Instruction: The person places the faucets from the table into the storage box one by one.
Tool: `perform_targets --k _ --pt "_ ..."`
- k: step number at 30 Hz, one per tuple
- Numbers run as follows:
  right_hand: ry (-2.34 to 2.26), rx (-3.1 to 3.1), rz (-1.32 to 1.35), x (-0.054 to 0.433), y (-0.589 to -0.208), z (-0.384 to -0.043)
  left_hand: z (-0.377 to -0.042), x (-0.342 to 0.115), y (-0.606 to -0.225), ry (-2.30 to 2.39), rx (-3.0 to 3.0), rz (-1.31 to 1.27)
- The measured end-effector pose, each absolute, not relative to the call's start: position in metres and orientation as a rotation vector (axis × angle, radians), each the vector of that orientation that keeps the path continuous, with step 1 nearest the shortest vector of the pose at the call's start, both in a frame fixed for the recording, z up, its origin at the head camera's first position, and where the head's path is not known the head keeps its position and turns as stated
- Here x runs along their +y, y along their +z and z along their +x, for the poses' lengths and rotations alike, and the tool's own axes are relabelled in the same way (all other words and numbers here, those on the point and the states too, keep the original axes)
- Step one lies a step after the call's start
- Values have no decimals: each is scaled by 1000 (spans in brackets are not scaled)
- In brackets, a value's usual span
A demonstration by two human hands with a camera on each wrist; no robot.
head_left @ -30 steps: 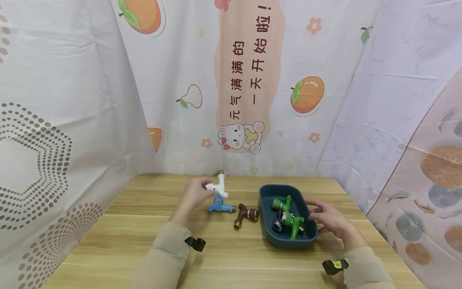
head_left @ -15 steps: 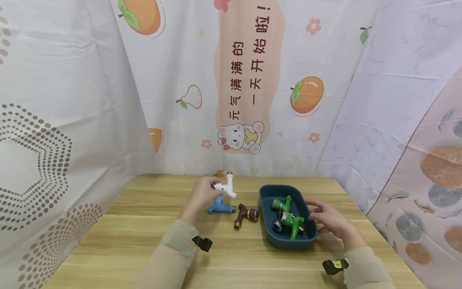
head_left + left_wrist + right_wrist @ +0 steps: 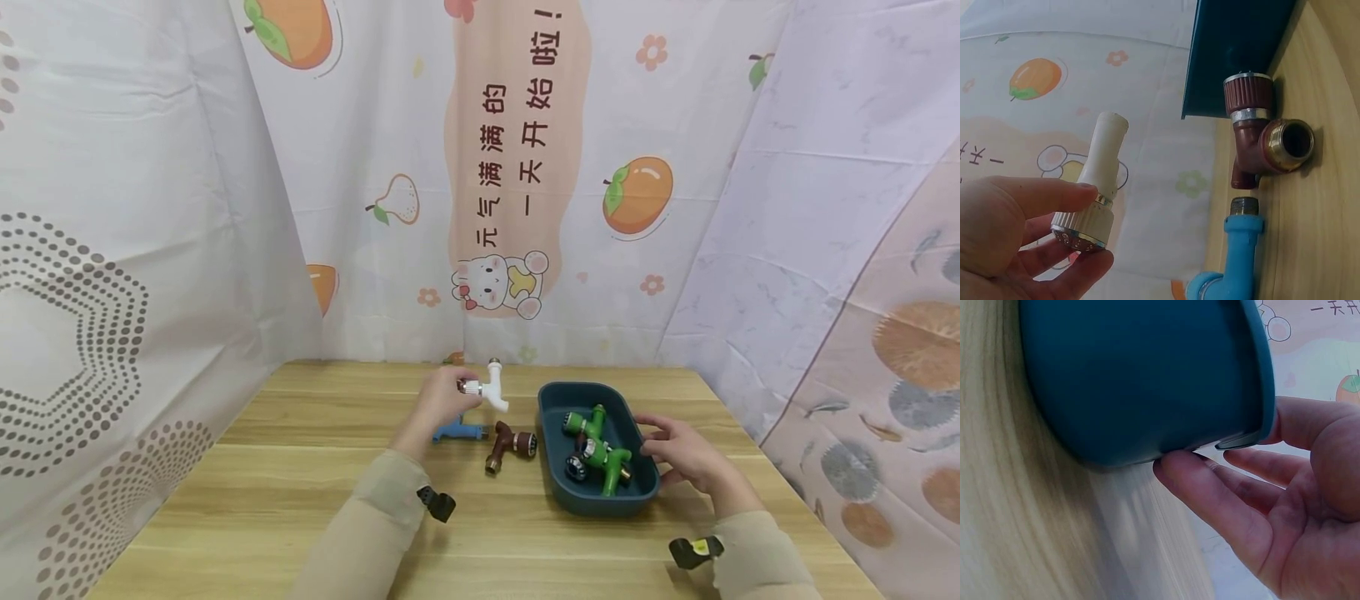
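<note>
My left hand point(image 3: 444, 398) pinches a white tap point(image 3: 493, 392) by its ribbed knob, thumb on one side and fingers on the other, and holds it above the table. Beneath that hand a blue tap point(image 3: 461, 431) lies partly covered; a brown tap point(image 3: 512, 447) lies to its right. In the left wrist view, the brown tap point(image 3: 1254, 137) and blue tap point(image 3: 1239, 250) sit close together. My right hand point(image 3: 686, 452) touches the outer right side of a dark teal bin point(image 3: 558, 492), fingers loosely bent. Green taps point(image 3: 611, 467) and a dark-knobbed one point(image 3: 576, 468) lie inside.
The wooden table point(image 3: 247, 500) ends at a printed curtain point(image 3: 375, 275) behind, with further cloth hanging on the left and right. The bin stands right of the loose taps.
My left hand has moved right with the white tap, passing from above the blue tap toward the brown one. The right hand and bin have stayed in place.
</note>
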State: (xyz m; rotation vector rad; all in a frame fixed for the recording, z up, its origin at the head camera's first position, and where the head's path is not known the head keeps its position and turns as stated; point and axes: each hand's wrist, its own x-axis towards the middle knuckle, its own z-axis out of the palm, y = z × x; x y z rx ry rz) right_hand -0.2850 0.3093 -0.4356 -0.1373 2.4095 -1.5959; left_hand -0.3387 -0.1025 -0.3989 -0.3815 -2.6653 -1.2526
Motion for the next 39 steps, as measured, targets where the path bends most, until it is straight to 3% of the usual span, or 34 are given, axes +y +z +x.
perform_targets --k 39 --pt "-1586 2416 -133 310 -436 -286 -337 -16 -398 -1175 -2781 -545"
